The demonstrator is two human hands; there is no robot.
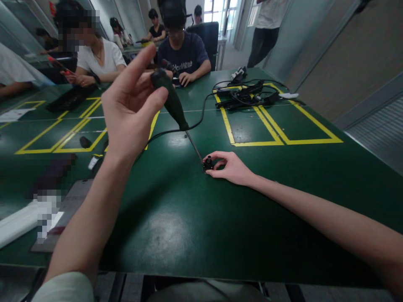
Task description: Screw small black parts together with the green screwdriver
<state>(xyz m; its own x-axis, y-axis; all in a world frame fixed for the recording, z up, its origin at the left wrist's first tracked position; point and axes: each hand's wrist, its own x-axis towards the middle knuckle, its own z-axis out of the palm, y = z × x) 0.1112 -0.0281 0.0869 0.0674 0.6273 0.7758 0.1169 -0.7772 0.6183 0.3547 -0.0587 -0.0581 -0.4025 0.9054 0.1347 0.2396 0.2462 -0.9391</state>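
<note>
My left hand is raised over the table, its thumb and some fingers closed on the dark green handle of a screwdriver; one finger points up, off the handle. The thin metal shaft slants down to the right, and its tip meets or lies right beside a small black part on the table. My right hand pinches that part between thumb and fingers and holds it against the tabletop. A short round stub rises from the part. The exact contact at the tip is too small to make out.
A black cable crosses behind the screwdriver shaft toward a pile of black cables at the back right. Yellow tape marks rectangles on the green table. A grey flat board lies at the left. Several people sit across the table.
</note>
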